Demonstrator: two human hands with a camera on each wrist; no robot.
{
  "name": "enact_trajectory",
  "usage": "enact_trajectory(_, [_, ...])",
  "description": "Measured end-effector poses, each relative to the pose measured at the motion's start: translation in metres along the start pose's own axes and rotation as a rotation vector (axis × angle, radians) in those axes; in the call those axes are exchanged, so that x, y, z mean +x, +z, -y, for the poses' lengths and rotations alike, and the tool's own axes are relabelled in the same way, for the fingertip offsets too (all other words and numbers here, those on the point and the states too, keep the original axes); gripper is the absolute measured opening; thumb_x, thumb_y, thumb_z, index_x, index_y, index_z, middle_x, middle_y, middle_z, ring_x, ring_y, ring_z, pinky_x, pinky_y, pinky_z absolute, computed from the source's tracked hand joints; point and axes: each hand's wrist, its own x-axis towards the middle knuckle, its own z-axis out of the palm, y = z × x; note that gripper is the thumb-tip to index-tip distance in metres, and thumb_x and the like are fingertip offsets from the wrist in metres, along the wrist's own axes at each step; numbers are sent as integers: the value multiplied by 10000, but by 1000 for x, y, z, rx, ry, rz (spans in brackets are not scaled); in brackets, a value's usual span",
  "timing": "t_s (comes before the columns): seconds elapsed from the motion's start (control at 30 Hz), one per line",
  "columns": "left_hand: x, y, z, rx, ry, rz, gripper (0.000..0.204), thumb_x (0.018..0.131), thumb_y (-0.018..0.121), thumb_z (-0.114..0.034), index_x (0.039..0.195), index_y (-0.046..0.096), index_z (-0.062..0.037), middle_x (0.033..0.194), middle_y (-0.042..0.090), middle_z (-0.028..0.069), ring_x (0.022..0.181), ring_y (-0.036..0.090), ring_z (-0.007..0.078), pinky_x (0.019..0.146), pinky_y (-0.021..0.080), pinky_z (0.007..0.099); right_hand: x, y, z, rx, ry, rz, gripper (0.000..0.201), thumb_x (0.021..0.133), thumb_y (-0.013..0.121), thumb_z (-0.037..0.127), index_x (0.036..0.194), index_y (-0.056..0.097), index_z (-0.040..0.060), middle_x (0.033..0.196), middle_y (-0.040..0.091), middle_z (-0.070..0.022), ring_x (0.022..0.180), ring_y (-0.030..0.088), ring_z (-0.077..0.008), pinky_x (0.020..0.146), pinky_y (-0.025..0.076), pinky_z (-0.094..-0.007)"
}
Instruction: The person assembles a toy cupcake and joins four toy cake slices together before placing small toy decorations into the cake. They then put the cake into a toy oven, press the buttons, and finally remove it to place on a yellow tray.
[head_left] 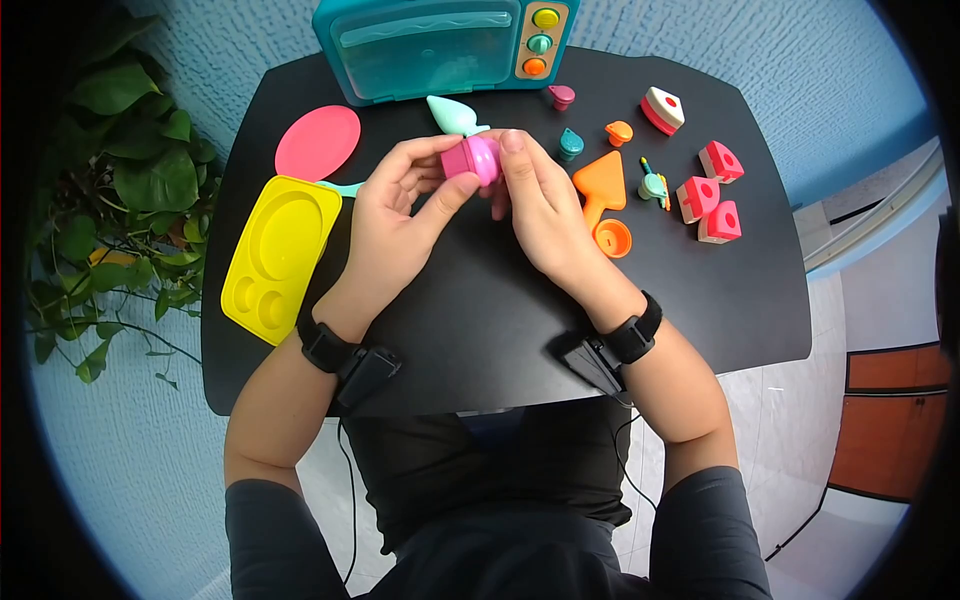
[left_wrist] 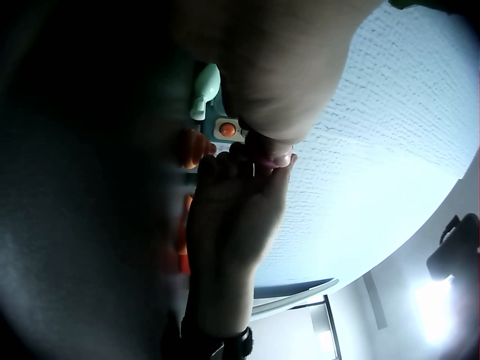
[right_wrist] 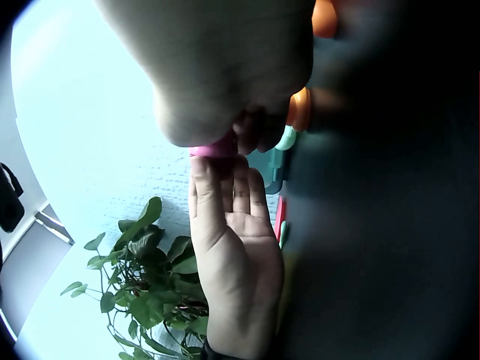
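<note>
Both hands hold a small pink toy cup with a rounded pink top (head_left: pixel 472 160) above the middle of the black table. My left hand (head_left: pixel 395 225) grips its left side between thumb and fingers. From the other side, my right hand (head_left: pixel 548 215) pinches the rounded end, its thumb on top. In the right wrist view a bit of the pink cup (right_wrist: pixel 214 148) shows between the two hands; the rest is covered by fingers. Just behind the hands lies a mint-green toy piece with a pointed, leaf-like end (head_left: pixel 455 115).
A teal toy oven (head_left: pixel 430 60) stands at the back. To the left are a pink plate (head_left: pixel 318 143) and a yellow tray (head_left: pixel 320 215). At right lie an orange spatula (head_left: pixel 602 180), an orange cup (head_left: pixel 613 238), small lidded cups (head_left: pixel 571 144) and several toy cake slices (head_left: pixel 719 222).
</note>
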Motion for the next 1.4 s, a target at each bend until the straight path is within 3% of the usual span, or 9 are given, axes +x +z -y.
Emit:
enact_trajectory(0.07, [1,0,-2,-122,-46,-69,384,1071,749,-112,1400,615,33,1303,718,110,1192,699,161,1064,542,306,-2,2,4,3,-23,-3,492,1191,466,460,1328,638,20,971,661,-52,775,607,-119,721,520,-293])
enact_trajectory(0.43, [1,-2,-1,-141,-50,-41,382,1090,724,-126,1413,603,37,1303,721,107,1190,691,146,1052,544,297,-2,4,0,32,-60,10,500,1165,540,475,1332,618,11,1010,683,-47,796,595,-104,723,513,-297])
enact_trajectory(0.73, [-1,-1,-1,-42,-33,-11,418,1058,766,-116,1417,612,33,1306,734,122,1184,713,167,1064,550,315,1,-3,-2,-60,37,-26,517,1162,538,508,1154,645,2,883,656,-39,772,572,-103,708,482,-304])
enact_trajectory(0.93, [1,0,-2,-129,-49,-49,352,1098,712,-137,1391,631,40,1300,734,111,1177,708,158,1068,547,307,0,-3,2,-37,77,-39,512,1172,517,487,1121,623,-12,878,667,-88,777,601,-157,730,494,-334])
enact_trajectory(1.0, [2,-3,-1,-145,-57,-74,335,1112,694,-151,1380,638,42,1293,737,108,1175,707,156,1066,546,303,-2,0,4,-146,-120,-45,494,1171,516,472,1119,604,-12,912,692,-131,799,644,-212,751,516,-375])
enact_trajectory(1.1, [1,-5,0,-140,-92,-73,309,1130,672,-195,1336,658,35,1227,750,89,1104,708,141,1011,553,290,-4,4,2,-271,-217,-28,470,1165,529,455,1126,595,-9,950,711,-171,844,685,-259,786,528,-400])
enact_trajectory(1.13, [0,-6,0,-132,-92,-51,296,1134,666,-210,1308,665,29,1181,752,78,1052,699,132,969,553,287,-5,3,1,-251,-213,-2,479,1157,533,470,1119,593,-4,954,696,-186,875,686,-314,805,527,-408])
enact_trajectory(1.27, [0,-6,-1,-125,-73,-15,273,1141,656,-239,1243,680,14,1077,746,52,928,661,114,877,542,284,-3,0,1,-315,-191,18,516,1157,509,507,1076,586,3,939,665,-194,894,670,-366,813,521,-435])
enact_trajectory(1.4, [-1,-8,0,-129,-80,5,272,1141,658,-241,1233,682,13,1064,744,48,923,659,114,875,540,282,-3,-2,1,-352,-184,47,563,1165,463,529,1000,573,2,912,624,-209,882,635,-417,796,505,-475])
